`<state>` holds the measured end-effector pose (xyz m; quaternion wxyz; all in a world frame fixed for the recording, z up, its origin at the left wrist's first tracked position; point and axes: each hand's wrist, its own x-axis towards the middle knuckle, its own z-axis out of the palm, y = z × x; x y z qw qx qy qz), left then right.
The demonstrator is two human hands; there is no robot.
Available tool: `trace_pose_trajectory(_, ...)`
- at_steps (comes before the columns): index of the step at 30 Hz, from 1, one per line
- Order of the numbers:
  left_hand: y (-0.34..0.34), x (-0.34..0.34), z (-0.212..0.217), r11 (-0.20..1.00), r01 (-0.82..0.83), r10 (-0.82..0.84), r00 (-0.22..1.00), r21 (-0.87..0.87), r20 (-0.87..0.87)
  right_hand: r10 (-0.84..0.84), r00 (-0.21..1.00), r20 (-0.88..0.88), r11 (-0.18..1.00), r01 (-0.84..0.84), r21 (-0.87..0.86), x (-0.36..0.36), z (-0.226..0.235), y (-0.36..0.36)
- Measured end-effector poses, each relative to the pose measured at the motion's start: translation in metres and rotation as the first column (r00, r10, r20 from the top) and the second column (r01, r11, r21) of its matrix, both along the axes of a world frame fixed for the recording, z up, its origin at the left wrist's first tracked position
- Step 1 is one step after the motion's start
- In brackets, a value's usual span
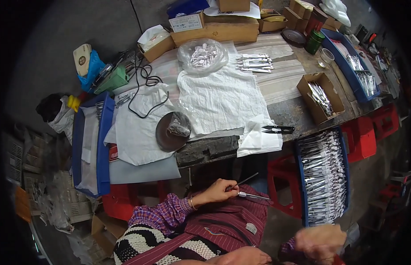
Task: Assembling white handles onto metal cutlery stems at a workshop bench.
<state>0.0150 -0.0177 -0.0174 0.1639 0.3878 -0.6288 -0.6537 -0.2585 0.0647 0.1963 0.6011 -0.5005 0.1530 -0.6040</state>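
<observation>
Our left hand point(221, 191) pinches a slim dark rod point(247, 179) pointing up-right; the silver-and-white piece point(254, 196) lies just right of that hand, over our maroon apron point(241, 223). Our right hand point(321, 242) is blurred, so we cannot tell its grip

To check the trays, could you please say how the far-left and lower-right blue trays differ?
The far-left tray shows mostly pale lining; the lower-right tray is packed with silvery pieces. The lower-right tray is near the right hand; the far-left tray is well away. Both are blue and long.
</observation>
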Motion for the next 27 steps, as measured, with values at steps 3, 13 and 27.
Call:
trace_pose_trajectory(3, -0.004, 0.001, 0.012, 0.979, -0.022, 0.028, 0.999, -0.203, 0.027, -0.155, 0.733, -0.662, 0.970, 0.241, 0.039, 0.014, -0.016, -0.040)
trace_pose_trajectory(13, -0.004, -0.010, 0.033, 0.958, 0.103, -0.094, 0.995, -0.268, 0.044, 0.294, 0.558, -0.776, 0.882, 0.155, 0.446, 0.019, -0.161, -0.038)
trace_pose_trajectory(27, -0.003, -0.002, 0.007, 0.964, 0.046, -0.042, 0.999, -0.262, 0.022, 0.394, 0.736, -0.550, 0.653, 0.197, 0.731, 0.077, -0.199, -0.021)
